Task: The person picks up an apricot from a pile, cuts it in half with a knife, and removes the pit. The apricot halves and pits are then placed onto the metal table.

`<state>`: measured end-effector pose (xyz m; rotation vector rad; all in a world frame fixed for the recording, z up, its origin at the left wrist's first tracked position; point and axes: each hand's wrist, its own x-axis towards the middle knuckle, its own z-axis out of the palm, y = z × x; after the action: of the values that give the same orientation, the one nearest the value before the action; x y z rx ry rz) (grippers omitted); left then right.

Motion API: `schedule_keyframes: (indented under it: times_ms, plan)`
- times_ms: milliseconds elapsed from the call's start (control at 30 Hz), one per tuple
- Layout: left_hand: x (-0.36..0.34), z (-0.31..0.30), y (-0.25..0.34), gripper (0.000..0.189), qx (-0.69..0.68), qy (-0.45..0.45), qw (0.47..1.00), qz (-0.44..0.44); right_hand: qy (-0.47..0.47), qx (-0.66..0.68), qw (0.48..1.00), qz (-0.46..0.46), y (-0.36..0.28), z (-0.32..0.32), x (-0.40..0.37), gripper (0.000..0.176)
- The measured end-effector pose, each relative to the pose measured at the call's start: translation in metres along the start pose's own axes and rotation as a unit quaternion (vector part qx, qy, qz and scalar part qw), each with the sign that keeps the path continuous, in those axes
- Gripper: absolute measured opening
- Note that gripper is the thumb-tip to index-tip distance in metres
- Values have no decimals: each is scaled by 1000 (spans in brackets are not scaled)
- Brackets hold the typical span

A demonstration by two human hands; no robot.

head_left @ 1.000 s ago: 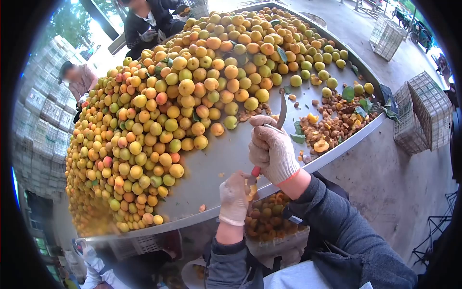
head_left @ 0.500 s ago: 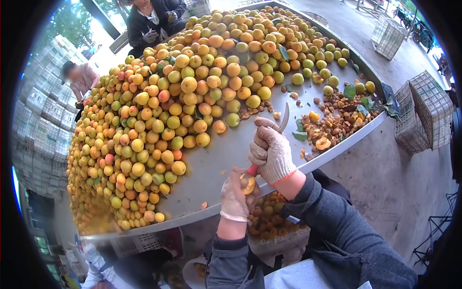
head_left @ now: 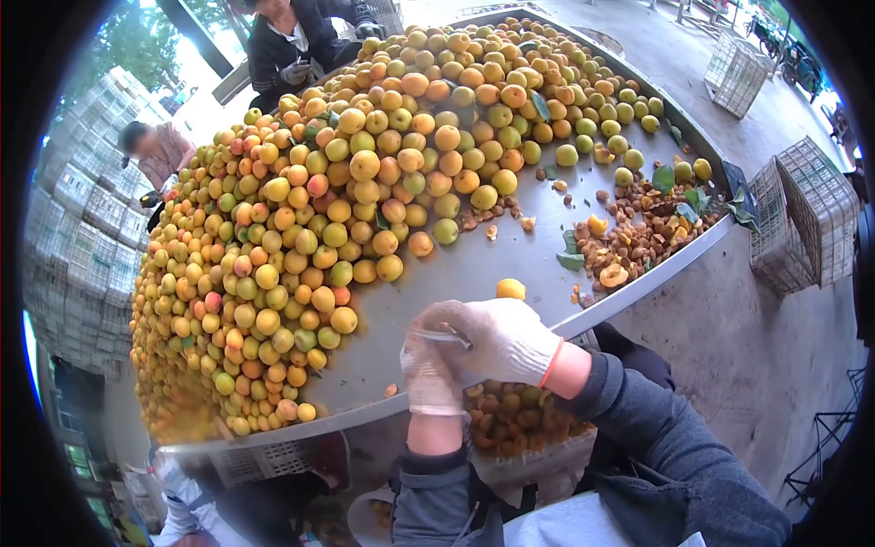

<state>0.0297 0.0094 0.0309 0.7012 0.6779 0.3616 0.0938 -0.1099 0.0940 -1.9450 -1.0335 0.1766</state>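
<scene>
Both my hands, in pale work gloves, meet over the near edge of a metal table point(head_left: 392, 342). My left hand point(head_left: 433, 365) is closed, but what lies inside it is hidden. My right hand point(head_left: 510, 342) is pressed against it, its fingers wrapped round a knife whose curved blade point(head_left: 444, 336) shows across my left hand; the handle is hidden. A yellow apricot point(head_left: 510, 289) lies on the metal just beyond my right hand. The large heap of apricots point(head_left: 301, 237) covers the left and far parts of the table.
Pits and scraps point(head_left: 629, 237) lie at the table's right corner. Below the near edge is a crate of cut apricots point(head_left: 519, 419). Plastic crates point(head_left: 807, 214) stand at the right. A person point(head_left: 296, 46) sits beyond the heap, another point(head_left: 159, 150) at the left.
My right hand has come down and left against my left hand, and the blade has swung from pointing up to lying across it. The apricot beyond my hands now shows; the cut fruit is hidden.
</scene>
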Motion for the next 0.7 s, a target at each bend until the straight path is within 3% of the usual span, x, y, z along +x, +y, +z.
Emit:
schedule_keyframes:
  times_ms: [33,100,133,200,267,300,467,633,700]
  plan:
    - [-3,0,-2,29,0,1,1000,-1,15,2,1000,-2,4,3,-1,24]
    - [-11,1,1,29,153,-93,976,124,29,4,1000,-8,7,2,-1,23]
    - [-13,1,4,29,153,-93,976,126,46,27,999,11,7,-1,0,23]
    - [-14,-1,11,29,49,-70,996,3,63,50,996,30,13,-6,4,23]
    - [-14,-1,13,29,34,-72,997,23,142,4,981,134,22,-8,10,23]
    - [-14,0,14,30,21,-76,996,45,191,-40,976,97,21,-6,9,24]
    - [-28,16,13,36,49,-78,992,88,65,-2,993,99,8,3,4,25]
    - [-17,-3,1,41,59,-58,995,59,54,-192,979,52,2,18,-4,16]
    - [-11,-16,-3,35,273,-113,941,162,76,-143,986,39,5,14,-6,16]
